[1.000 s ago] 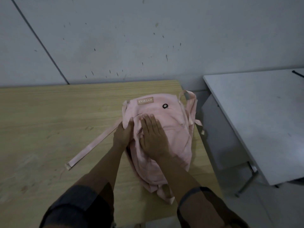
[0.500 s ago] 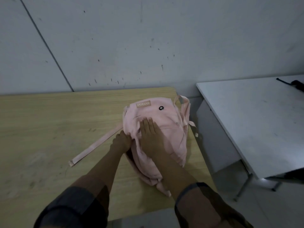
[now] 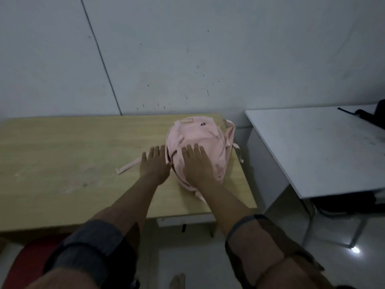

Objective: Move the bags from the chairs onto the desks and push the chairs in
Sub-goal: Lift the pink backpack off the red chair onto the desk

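Note:
A pink backpack [image 3: 198, 136] lies flat on the right end of the wooden desk [image 3: 73, 153], its top toward the wall. One loose pink strap [image 3: 128, 166] trails left across the desk. My right hand [image 3: 198, 165] rests flat on the near part of the backpack with fingers spread. My left hand [image 3: 155, 163] is open just left of the bag, fingers straight, holding nothing. A red chair [image 3: 27, 261] shows at the bottom left, partly under the desk's front edge.
A white desk [image 3: 312, 147] stands to the right, with a gap between it and the wooden desk. A dark bag [image 3: 368, 115] lies at its far right edge. A dark chair seat [image 3: 343, 203] sits beneath it. The grey wall is right behind both desks.
My left hand has let go of the bag's edge and opened flat beside it. My view has pulled back from the desk, so the front edge and floor now show.

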